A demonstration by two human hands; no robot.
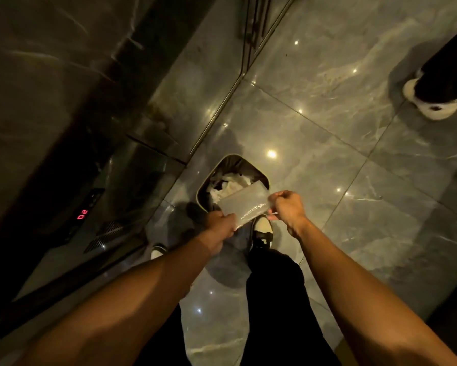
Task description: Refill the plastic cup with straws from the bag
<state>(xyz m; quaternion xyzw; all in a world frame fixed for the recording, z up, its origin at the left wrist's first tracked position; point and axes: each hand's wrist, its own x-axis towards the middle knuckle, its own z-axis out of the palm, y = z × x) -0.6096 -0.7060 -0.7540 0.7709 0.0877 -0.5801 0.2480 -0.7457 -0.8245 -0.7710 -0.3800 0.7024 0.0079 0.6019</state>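
A clear, flat plastic bag [244, 204] is stretched between both hands above an open waste bin [259, 173]. My left hand [219, 225] pinches the bag's lower left corner. My right hand [288, 204] grips its right end. The bag looks flat, and I cannot tell whether any straws are inside it. No plastic cup is in view. The bin holds crumpled white paper [230, 187] and stands on the floor just beyond my feet.
Glossy grey marble floor tiles [327, 128] spread to the right. A dark counter or appliance with a red digital display [81, 214] runs along the left. Another person's leg and white shoe [433, 101] stand at the upper right. My own shoe [261, 231] sits under the bag.
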